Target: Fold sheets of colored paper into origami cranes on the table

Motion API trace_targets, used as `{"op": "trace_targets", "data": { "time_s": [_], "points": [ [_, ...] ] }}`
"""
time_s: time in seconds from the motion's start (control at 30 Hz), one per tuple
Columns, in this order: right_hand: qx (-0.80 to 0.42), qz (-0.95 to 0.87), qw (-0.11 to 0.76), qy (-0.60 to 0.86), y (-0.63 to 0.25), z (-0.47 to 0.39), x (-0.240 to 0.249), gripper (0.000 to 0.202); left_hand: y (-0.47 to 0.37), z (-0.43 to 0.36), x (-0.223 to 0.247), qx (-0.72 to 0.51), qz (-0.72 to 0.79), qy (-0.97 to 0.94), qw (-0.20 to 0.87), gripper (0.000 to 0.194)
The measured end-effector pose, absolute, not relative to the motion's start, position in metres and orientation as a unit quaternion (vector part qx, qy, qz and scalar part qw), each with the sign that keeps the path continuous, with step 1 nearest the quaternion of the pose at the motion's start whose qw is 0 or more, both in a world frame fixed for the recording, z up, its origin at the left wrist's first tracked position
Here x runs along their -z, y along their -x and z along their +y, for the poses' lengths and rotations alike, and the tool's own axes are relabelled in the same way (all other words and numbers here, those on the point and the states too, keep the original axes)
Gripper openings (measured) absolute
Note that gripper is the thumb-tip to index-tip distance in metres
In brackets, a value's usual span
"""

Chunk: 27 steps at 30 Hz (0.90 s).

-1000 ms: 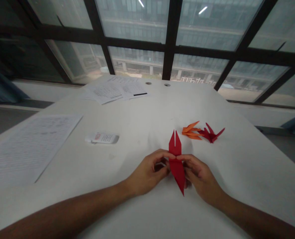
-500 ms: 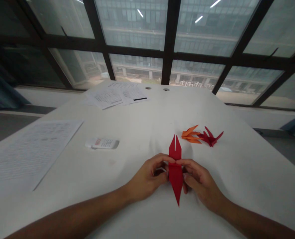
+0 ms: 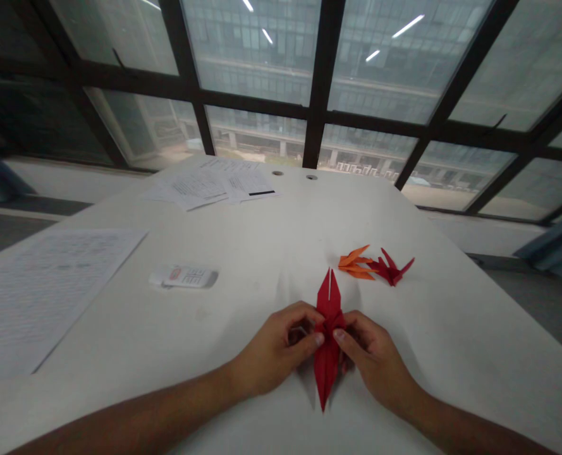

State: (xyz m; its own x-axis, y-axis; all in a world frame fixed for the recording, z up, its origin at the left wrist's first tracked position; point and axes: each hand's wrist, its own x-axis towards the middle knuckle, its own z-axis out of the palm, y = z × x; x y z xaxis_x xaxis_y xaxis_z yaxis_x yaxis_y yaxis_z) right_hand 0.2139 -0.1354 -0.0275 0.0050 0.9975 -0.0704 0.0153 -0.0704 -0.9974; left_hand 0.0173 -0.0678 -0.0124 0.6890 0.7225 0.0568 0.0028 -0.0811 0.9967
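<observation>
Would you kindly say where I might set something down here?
Bare table lies between the white labelled item and the orange origami, and right of the right hand. Crowded: where left hand and right hand hold the red paper, and beside the crimson origami.

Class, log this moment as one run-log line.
left hand: holds red folded paper | right hand: holds it too | farther back: orange folded paper

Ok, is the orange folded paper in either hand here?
No, the orange folded paper lies on the white table, while the left hand and right hand both hold a red folded paper.
</observation>
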Motion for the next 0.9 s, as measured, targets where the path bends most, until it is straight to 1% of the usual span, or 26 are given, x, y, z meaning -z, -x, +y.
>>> {"op": "trace_targets", "data": {
  "time_s": [0.17,0.33,0.5,0.67,0.73,0.8,0.87,0.9],
  "points": [
    [-0.516,-0.481,0.484,0.517,-0.212,-0.135,0.028,0.031,-0.019,-0.068,0.016,-0.282,0.298,-0.667,0.622,0.024],
    [-0.51,-0.491,0.472,0.526,-0.211,-0.136,0.026,0.031,-0.021,-0.07,0.015,-0.311,0.297,-0.656,0.62,0.018],
    [-0.509,-0.483,0.482,0.525,-0.21,-0.137,0.024,0.038,-0.022,-0.071,0.017,-0.318,0.29,-0.642,0.634,0.02],
    [-0.508,-0.493,0.484,0.514,-0.21,-0.138,0.026,0.038,-0.021,-0.071,0.019,-0.321,0.283,-0.64,0.638,0.021],
    [-0.492,-0.506,0.491,0.51,-0.211,-0.14,0.029,0.034,-0.022,-0.071,0.018,-0.346,0.277,-0.634,0.633,0.021],
    [-0.454,-0.532,0.503,0.507,-0.214,-0.143,0.033,0.024,-0.022,-0.071,0.016,-0.378,0.271,-0.63,0.622,0.018],
    [-0.412,-0.576,0.492,0.507,-0.216,-0.145,0.036,0.014,-0.021,-0.07,0.015,-0.389,0.267,-0.635,0.612,0.016],
    [-0.395,-0.602,0.478,0.503,-0.218,-0.145,0.037,0.013,-0.02,-0.07,0.014,-0.39,0.27,-0.64,0.604,0.014]
  ]
}}
